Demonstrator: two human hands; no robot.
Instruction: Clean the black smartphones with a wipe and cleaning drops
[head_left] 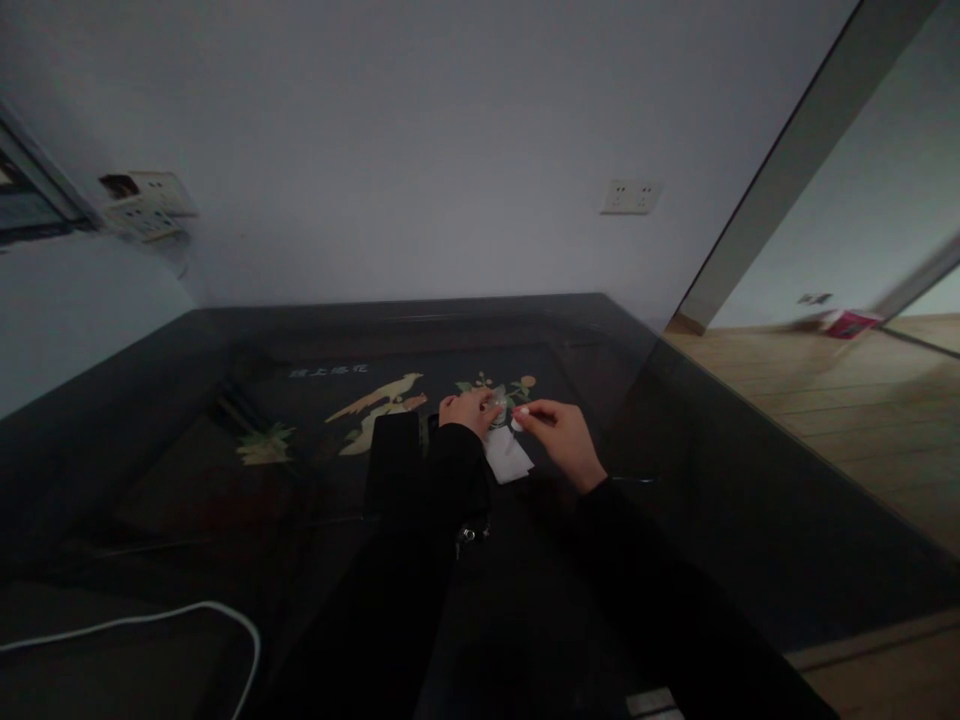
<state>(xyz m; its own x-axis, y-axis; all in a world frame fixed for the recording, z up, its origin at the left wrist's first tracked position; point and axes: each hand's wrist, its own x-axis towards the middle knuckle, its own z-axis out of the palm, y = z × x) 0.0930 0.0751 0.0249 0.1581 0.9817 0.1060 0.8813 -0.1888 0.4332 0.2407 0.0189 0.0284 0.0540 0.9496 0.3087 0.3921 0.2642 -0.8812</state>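
Bearings are running from mid-view. Nearest, I am seeing a pale object (pixel 651 702) lying at 5 o'clock, cut by the lower edge. A white cable (pixel 214 607) is curving at 8 o'clock. A small metallic item (pixel 469 536) is glinting at 6 o'clock beside the left sleeve (pixel 456 470); too small to identify. White paper (pixel 508 458) is lying just before 6 o'clock, below the fingers. The right hand (pixel 556 437), between 4 and 5, is pinching a small white piece (pixel 517 424) between thumb and fingertip. The left hand (pixel 466 411), at 6, is bending its fingers onto a clear piece (pixel 497 402) at 5 o'clock; whether it is gripping or only touching, I cannot tell. A bird design (pixel 379 398) is showing between 8 and 9 on the glossy dark tabletop (pixel 720 480). Farther off, 1 wall socket plate (pixel 630 196) is sitting between 1 and 2; a pink-red box (pixel 850 323) is resting on the floor (pixel 825 390) at 3.
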